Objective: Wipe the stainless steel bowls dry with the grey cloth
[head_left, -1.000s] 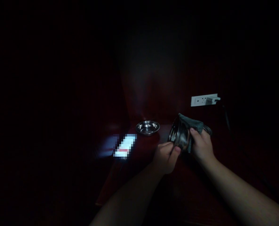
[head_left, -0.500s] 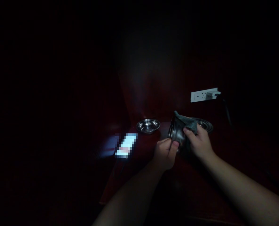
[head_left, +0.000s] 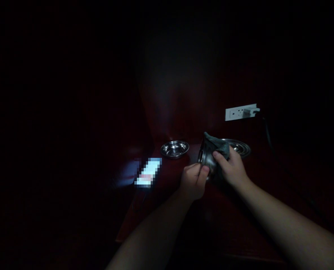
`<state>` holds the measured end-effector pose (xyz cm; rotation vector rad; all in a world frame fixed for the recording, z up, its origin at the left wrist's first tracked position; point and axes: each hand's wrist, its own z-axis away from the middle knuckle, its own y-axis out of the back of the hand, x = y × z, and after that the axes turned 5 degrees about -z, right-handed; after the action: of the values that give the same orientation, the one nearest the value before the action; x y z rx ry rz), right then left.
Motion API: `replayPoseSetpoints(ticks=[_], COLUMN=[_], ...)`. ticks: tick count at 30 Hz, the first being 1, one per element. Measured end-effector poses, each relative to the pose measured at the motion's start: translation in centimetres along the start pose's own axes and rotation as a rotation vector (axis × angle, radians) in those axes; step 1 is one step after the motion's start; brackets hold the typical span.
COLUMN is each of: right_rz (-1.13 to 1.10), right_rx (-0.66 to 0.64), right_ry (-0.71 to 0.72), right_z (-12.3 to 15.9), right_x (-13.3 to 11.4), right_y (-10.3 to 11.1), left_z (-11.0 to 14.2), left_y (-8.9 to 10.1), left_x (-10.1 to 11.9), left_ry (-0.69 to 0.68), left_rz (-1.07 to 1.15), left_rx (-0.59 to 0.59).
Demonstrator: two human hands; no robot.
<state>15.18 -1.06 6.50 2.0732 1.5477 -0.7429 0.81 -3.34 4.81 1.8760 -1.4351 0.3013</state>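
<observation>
My left hand [head_left: 194, 182] is closed on the lower rim of a shiny metal bowl [head_left: 209, 159], its thumb on the outside. The bowl is tipped on its side above the table, its opening turned to the left. A dark green cloth [head_left: 217, 144] lies over the bowl's outer wall, and my right hand [head_left: 234, 167] grips it, the thumb pressed near the bowl's surface. The fingers of my right hand are partly hidden behind the cloth.
A shallow metal dish [head_left: 175, 149] rests on the dark red table [head_left: 161, 225]. Behind my right hand lies a metal plate or lid [head_left: 241, 147]. A lit, pixelated screen [head_left: 148, 172] is near the left edge. A wall socket [head_left: 241, 112] holds a plug with a dark cord.
The whole view has shifted slightly, so everything appears a little farther left. Both hands keep their hold on the bowl and cloth, with hardly any other change.
</observation>
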Motion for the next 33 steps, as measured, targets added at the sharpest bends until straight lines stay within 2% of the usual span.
replayPoseSetpoints(ticks=[33], right_rz=[-0.005], right_rx=[-0.047], right_ry=[0.055], right_z=[0.08], right_x=[-0.1], right_y=[0.13], left_z=[0.02], left_y=[0.28], left_x=[0.31], left_ry=[-0.01], left_rz=[0.015], left_rx=[0.016])
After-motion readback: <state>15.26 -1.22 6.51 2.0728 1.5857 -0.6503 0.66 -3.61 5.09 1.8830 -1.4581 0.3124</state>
